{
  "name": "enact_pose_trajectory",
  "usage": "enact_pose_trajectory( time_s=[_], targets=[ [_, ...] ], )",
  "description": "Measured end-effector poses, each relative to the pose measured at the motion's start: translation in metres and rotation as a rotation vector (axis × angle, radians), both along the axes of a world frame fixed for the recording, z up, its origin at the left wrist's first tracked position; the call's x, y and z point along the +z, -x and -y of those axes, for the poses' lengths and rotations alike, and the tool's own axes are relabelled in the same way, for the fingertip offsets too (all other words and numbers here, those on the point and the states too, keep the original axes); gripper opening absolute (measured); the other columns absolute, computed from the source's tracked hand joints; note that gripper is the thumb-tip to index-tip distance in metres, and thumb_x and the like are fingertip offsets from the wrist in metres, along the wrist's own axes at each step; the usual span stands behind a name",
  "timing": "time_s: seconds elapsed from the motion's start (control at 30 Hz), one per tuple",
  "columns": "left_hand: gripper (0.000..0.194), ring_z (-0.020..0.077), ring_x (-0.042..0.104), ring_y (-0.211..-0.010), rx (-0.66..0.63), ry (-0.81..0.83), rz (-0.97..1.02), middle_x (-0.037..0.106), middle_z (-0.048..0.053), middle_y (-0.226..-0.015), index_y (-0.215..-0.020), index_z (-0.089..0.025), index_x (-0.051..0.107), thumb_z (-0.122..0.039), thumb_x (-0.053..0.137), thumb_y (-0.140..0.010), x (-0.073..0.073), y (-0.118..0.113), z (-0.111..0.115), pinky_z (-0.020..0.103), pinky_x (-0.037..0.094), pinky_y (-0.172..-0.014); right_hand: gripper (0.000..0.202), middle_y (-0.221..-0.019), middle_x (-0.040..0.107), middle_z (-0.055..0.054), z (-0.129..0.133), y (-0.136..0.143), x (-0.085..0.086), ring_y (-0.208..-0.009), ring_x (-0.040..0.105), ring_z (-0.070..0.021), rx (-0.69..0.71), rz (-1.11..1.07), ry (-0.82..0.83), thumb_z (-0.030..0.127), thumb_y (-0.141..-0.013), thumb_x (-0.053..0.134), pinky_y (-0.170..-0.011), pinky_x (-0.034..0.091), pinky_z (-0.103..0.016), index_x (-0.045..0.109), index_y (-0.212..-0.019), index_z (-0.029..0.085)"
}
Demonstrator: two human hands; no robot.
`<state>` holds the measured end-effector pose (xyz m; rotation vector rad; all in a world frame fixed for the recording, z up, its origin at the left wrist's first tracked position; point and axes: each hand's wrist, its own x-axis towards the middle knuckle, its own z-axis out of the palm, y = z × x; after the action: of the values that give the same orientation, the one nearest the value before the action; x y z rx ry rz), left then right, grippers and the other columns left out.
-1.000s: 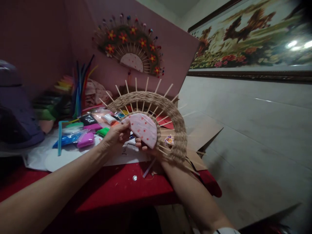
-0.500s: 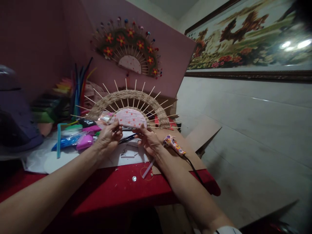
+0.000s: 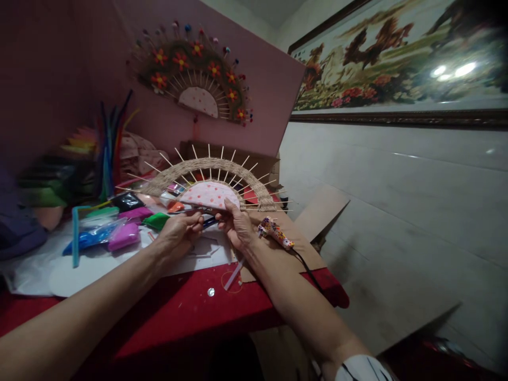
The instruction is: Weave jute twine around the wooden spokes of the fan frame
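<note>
A half-round fan (image 3: 210,194) of thin sticks, with a woven twine band and a pink dotted centre, is held above the table, tilted away. My right hand (image 3: 237,225) grips the lower right edge of its centre, thumb on the dotted cloth. Just below the fan's lower left edge is my left hand (image 3: 184,230), its fingers pressed together; whatever they pinch is too small to make out. A dark tool (image 3: 210,222) shows between the hands, partly hidden. The flower-patterned glue gun (image 3: 277,233) lies right of my right wrist.
Bags of coloured clay (image 3: 124,236) and a bent blue straw (image 3: 75,238) lie at the left. A finished flowered fan (image 3: 198,100) hangs on a pink board behind. Cardboard (image 3: 305,254) and a small silver disc (image 3: 211,292) are on the red cloth (image 3: 159,323).
My left hand has moved off the dotted centre to just below the fan's edge. The fan tilts further back in my right hand. The view has shifted slightly right.
</note>
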<state>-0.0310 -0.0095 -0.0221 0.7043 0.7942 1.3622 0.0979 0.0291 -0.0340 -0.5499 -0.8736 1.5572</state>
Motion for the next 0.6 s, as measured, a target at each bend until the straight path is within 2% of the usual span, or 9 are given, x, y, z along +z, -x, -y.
enact_pose_trajectory(
  time_s=[0.2,0.33,0.43,0.6],
  targets=[
    [0.010,0.0036,0.038,-0.034,-0.036,-0.016,-0.063,0.051,0.000,-0.051,-0.064,-0.010,0.053,-0.001,0.049,-0.063,-0.012,-0.002,-0.003,0.013,0.027,-0.032,0.028,-0.057,0.065,-0.001,0.001,0.000,0.000,-0.041,0.053,-0.0084,-0.006,-0.008,-0.001,0.030,-0.067,0.072,-0.031,0.041,-0.015,0.059,-0.082,0.011],
    [0.006,0.0069,0.046,-0.038,-0.062,-0.020,-0.040,0.055,0.003,-0.052,-0.068,-0.010,0.057,-0.009,0.052,-0.066,-0.012,0.000,-0.005,0.014,0.034,-0.034,0.029,-0.058,0.066,-0.002,0.002,0.001,0.001,-0.043,0.055,-0.0095,-0.001,-0.013,-0.012,0.031,-0.067,0.072,-0.031,0.041,-0.016,0.059,-0.084,0.011],
    [0.007,0.0064,0.047,-0.039,-0.077,-0.018,-0.061,0.057,0.004,-0.053,-0.069,-0.008,0.060,-0.009,0.054,-0.068,-0.012,-0.001,-0.004,0.013,0.035,-0.034,0.030,-0.059,0.066,-0.003,0.002,0.001,0.001,-0.044,0.056,-0.0098,0.007,-0.018,0.001,0.032,-0.068,0.071,-0.032,0.041,-0.016,0.059,-0.085,0.011],
    [0.010,0.0057,0.053,-0.047,-0.074,-0.121,-0.098,0.063,0.007,-0.066,-0.079,-0.006,0.067,-0.009,0.063,-0.071,-0.013,-0.005,-0.001,0.012,0.042,-0.042,0.028,-0.057,0.065,-0.002,0.000,-0.001,0.001,-0.043,0.055,-0.0092,0.013,-0.053,-0.004,0.032,-0.069,0.071,-0.032,0.040,-0.015,0.059,-0.082,0.010]
  ],
)
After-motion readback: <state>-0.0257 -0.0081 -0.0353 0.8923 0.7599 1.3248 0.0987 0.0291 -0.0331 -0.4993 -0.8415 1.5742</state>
